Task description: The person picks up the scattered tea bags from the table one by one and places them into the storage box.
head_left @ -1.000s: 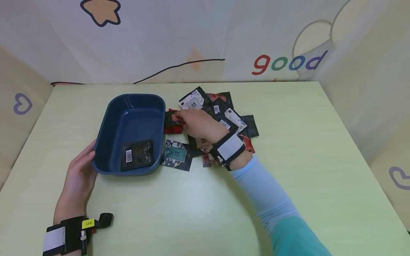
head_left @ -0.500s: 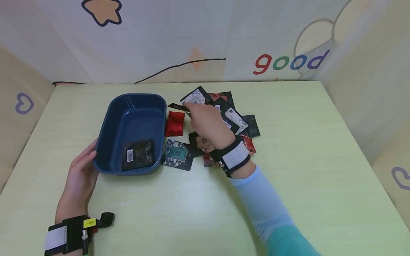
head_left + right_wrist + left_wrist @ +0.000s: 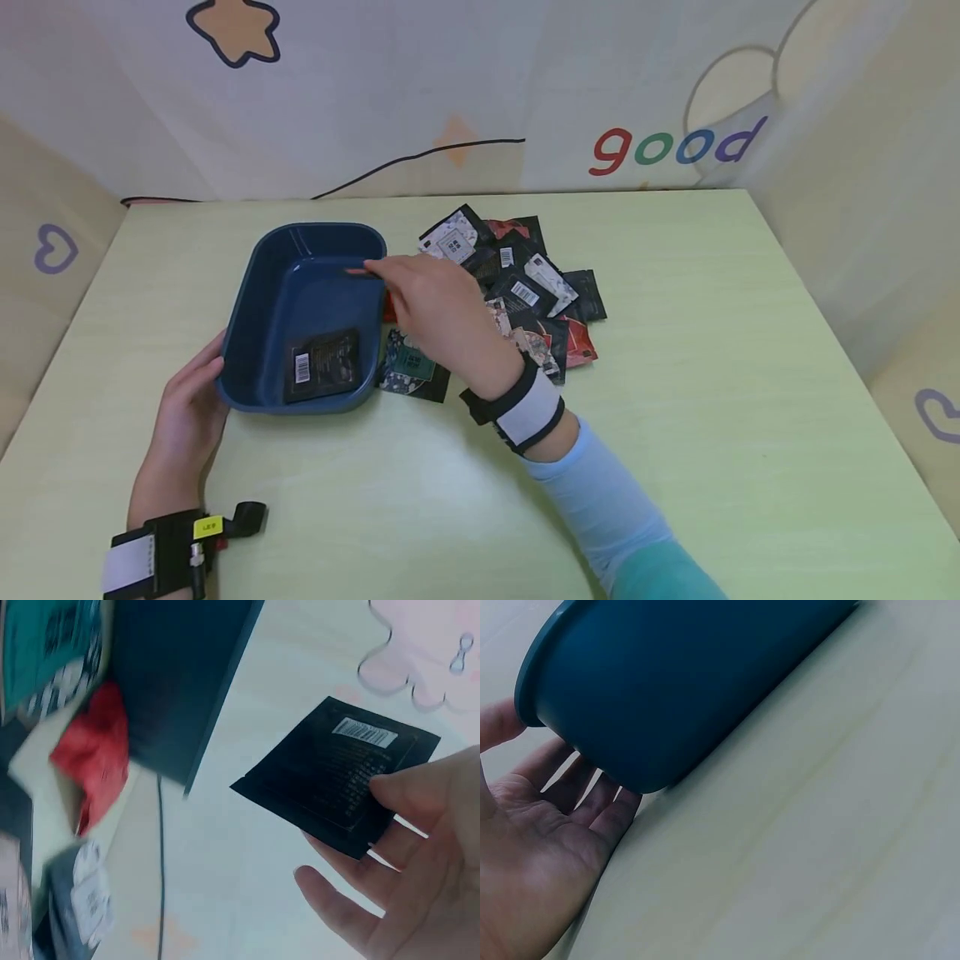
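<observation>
A blue plastic bin (image 3: pixel 300 304) stands at the left of the table, and one black sachet (image 3: pixel 322 367) with a barcode lies inside it. My left hand (image 3: pixel 190 400) touches the bin's near left corner, thumb at the rim and fingers extended against the outer wall in the left wrist view. Over the bin's right rim, my right hand (image 3: pixel 442 317) pinches another black sachet (image 3: pixel 337 776) between thumb and fingers. The right wrist view shows the held sachet's barcode side; in the head view it appears nearly edge-on.
Right of the bin lies a loose pile of sachets (image 3: pixel 525 292), several overlapping. A red packet (image 3: pixel 97 754) and a floral sachet with a green label (image 3: pixel 412 371) lie close against the bin's right side. A printed curtain (image 3: pixel 390 92) backs the table (image 3: pixel 712 333).
My right hand picked a dark sachet off the red packet, lifted it, and has moved left with it over the bin's rim. The left hand stays at the bin.
</observation>
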Demonstrator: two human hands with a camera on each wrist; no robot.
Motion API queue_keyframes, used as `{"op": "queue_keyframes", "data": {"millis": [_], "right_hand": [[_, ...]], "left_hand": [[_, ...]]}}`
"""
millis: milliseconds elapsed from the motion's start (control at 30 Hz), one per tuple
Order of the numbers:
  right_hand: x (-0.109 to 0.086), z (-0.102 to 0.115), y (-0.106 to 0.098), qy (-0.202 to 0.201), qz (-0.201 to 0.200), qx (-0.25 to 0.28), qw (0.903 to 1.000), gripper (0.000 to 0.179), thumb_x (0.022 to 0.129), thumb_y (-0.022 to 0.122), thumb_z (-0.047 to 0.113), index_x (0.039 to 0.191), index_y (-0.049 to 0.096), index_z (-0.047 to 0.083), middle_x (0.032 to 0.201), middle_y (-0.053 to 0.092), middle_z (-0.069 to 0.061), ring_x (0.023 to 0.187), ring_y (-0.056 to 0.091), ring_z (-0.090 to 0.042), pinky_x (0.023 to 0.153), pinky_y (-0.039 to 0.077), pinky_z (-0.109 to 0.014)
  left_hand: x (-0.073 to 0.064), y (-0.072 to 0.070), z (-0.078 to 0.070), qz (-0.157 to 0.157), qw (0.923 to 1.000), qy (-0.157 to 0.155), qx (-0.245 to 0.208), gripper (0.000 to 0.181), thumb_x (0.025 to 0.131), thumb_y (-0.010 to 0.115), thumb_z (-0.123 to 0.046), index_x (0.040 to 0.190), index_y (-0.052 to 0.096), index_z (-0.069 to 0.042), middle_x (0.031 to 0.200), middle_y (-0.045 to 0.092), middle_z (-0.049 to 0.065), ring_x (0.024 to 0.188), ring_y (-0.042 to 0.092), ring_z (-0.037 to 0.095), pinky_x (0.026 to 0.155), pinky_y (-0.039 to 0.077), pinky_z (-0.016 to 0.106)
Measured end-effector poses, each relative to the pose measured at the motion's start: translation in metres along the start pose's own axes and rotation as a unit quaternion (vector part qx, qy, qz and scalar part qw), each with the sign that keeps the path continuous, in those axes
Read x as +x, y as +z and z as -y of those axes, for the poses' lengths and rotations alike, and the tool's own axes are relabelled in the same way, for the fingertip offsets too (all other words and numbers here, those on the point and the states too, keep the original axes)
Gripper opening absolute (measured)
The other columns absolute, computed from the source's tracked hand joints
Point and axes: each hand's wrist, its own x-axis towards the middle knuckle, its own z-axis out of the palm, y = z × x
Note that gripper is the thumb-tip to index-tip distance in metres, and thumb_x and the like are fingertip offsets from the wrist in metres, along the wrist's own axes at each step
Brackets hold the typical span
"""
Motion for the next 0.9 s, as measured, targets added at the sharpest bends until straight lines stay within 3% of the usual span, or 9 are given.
{"op": "queue_keyframes", "data": {"millis": [233,433,667,900], "right_hand": [[-0.003,0.028,0.018,-0.096,0.058,-0.032,0.9932,0.037,0.092,0.051,0.016,0.129,0.060,0.019,0.124,0.068,-0.001,0.108,0.061,-0.015,0.083,0.056,-0.028],[-0.008,0.042,0.036,-0.150,0.077,-0.070,0.9831,0.034,0.091,0.054,0.026,0.124,0.063,0.028,0.120,0.070,0.004,0.103,0.062,-0.012,0.084,0.053,-0.026],[-0.012,0.050,0.048,-0.150,0.096,-0.074,0.9813,0.033,0.092,0.053,0.026,0.123,0.064,0.026,0.117,0.071,0.005,0.101,0.062,-0.012,0.083,0.053,-0.027],[-0.013,0.050,0.048,-0.136,0.097,-0.061,0.9841,0.032,0.093,0.051,0.025,0.120,0.066,0.021,0.117,0.071,0.004,0.103,0.061,-0.014,0.083,0.052,-0.028]], "left_hand": [[-0.001,-0.001,0.000,-0.007,1.0000,-0.006,0.003,0.043,0.101,0.033,-0.012,0.143,0.036,-0.003,0.131,0.061,-0.010,0.116,0.054,0.005,0.092,0.047,0.012],[0.000,-0.001,0.000,-0.006,0.9999,-0.011,0.008,0.045,0.101,0.033,-0.014,0.145,0.033,-0.003,0.132,0.060,-0.011,0.116,0.054,0.003,0.092,0.046,0.012],[0.000,-0.001,0.000,-0.005,1.0000,-0.004,0.001,0.044,0.101,0.033,-0.012,0.144,0.034,-0.002,0.130,0.062,-0.009,0.114,0.055,0.004,0.092,0.046,0.013],[0.000,-0.001,0.001,-0.007,0.9999,0.001,-0.015,0.043,0.101,0.033,-0.010,0.143,0.036,0.000,0.128,0.064,-0.007,0.111,0.058,0.007,0.091,0.048,0.014]]}}
